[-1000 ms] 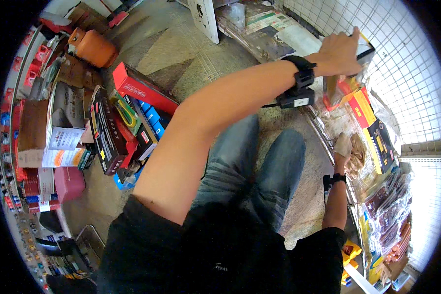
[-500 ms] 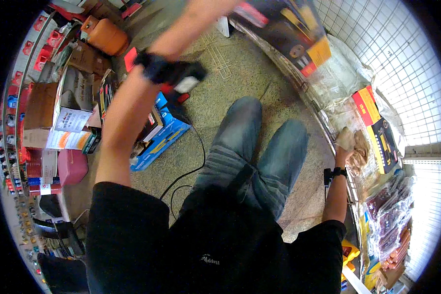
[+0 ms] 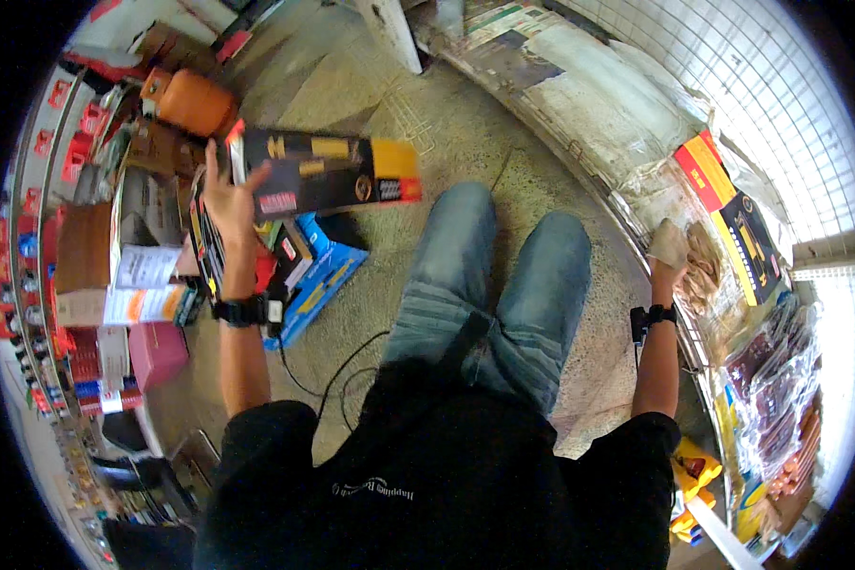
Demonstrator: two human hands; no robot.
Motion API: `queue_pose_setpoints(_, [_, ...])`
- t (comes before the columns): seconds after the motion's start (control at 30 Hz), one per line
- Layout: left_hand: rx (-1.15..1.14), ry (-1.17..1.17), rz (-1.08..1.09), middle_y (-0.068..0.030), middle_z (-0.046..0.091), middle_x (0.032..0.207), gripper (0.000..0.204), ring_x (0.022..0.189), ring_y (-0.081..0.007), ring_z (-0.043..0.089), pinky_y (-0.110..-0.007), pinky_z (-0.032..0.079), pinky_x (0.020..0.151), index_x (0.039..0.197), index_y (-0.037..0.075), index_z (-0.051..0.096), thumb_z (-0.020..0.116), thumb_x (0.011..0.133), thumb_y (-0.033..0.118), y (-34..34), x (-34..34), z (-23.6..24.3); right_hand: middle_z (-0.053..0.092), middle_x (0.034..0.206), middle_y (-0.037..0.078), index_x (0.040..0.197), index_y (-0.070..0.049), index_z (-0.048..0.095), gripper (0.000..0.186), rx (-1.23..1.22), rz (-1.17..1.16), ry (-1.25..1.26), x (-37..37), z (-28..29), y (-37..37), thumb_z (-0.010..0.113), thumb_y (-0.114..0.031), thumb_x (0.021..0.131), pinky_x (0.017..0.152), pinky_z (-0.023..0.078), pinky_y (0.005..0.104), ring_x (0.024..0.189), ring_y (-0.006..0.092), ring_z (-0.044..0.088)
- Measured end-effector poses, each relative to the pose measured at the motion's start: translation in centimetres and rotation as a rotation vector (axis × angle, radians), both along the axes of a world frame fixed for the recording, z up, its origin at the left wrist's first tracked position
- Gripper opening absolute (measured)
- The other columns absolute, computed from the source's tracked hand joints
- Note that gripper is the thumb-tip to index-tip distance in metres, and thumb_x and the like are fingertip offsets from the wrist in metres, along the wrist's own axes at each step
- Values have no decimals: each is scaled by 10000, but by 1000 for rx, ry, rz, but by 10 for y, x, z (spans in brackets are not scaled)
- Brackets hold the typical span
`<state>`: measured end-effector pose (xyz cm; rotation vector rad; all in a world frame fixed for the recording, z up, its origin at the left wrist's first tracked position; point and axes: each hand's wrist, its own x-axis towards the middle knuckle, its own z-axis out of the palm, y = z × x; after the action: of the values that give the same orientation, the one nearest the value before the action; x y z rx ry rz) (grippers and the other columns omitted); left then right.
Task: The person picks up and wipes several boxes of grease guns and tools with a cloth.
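In my left hand [image 3: 228,201] is a long, flat black, yellow and red cardboard box [image 3: 337,171]. The hand grips its left end, thumb on the printed face and some fingers stretched out beyond the edge. It hangs over the floor and a pile of boxes, including a blue box [image 3: 328,271]. My right hand [image 3: 670,247] is down on the low shelf [image 3: 589,114] at the right, beside a crumpled brown sheet of paper or cloth [image 3: 701,266]. Its fingers do not show clearly. Further right lies another black, yellow and red box [image 3: 727,218].
An orange gas cylinder [image 3: 190,103] and open cartons [image 3: 84,242] stand at the left, near a pink container [image 3: 157,356]. A black cable [image 3: 351,356] loops over the floor. Wire mesh [image 3: 731,76] rises behind the shelf; plastic-wrapped goods [image 3: 774,370] lie at its near end.
My left hand has swung from the far shelf to the left, carrying the box off the shelf and over the floor. My right hand has stayed in about the same place.
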<state>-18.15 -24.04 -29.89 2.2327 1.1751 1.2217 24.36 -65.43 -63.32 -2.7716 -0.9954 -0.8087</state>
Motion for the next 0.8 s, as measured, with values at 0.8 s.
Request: queue_pose_setpoints(0.8, [-169, 68, 393, -144, 637, 1038, 583, 880, -308, 606, -394, 449, 777, 1129, 126, 606, 749, 565, 172, 122, -77, -142, 558, 796, 99, 854, -113, 548, 146, 9, -100, 168, 10, 15, 1, 522, -174, 723, 631, 415, 402, 774, 296, 544])
